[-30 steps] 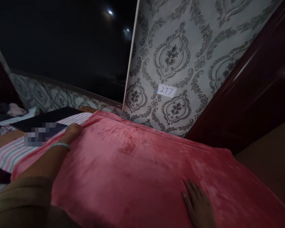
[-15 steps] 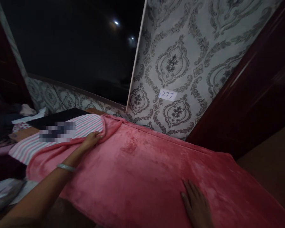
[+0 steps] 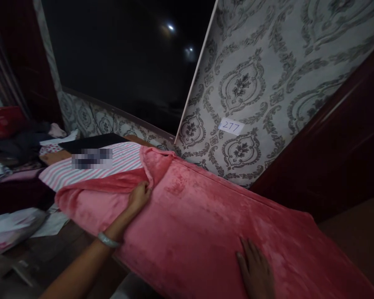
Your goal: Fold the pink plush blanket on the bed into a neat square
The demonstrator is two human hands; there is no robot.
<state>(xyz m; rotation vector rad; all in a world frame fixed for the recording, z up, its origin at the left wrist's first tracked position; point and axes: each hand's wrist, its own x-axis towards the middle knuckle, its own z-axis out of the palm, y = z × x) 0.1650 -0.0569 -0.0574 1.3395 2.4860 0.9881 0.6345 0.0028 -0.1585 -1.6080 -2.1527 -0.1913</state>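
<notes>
Head view: soft pink fleece blanket (image 3: 205, 224) spread across the low surface beside the patterned wallpaper wall (image 3: 268, 74), far end partly folded back off a striped pink-and-white cloth (image 3: 112, 164). Left hand (image 3: 139, 196) closed around that folded edge; right hand (image 3: 257, 272) laid flat and open on the near part. Fold seemingly just begun, most of the blanket lying unfolded.

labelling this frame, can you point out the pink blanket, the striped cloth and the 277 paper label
pink blanket (image 3: 199, 224), head view, on the flat plush middle between the two hands
striped cloth (image 3: 124, 160), head view, on its bare striped top beside the blanket's folded edge
277 paper label (image 3: 231, 126), head view, on the handwritten number
</notes>
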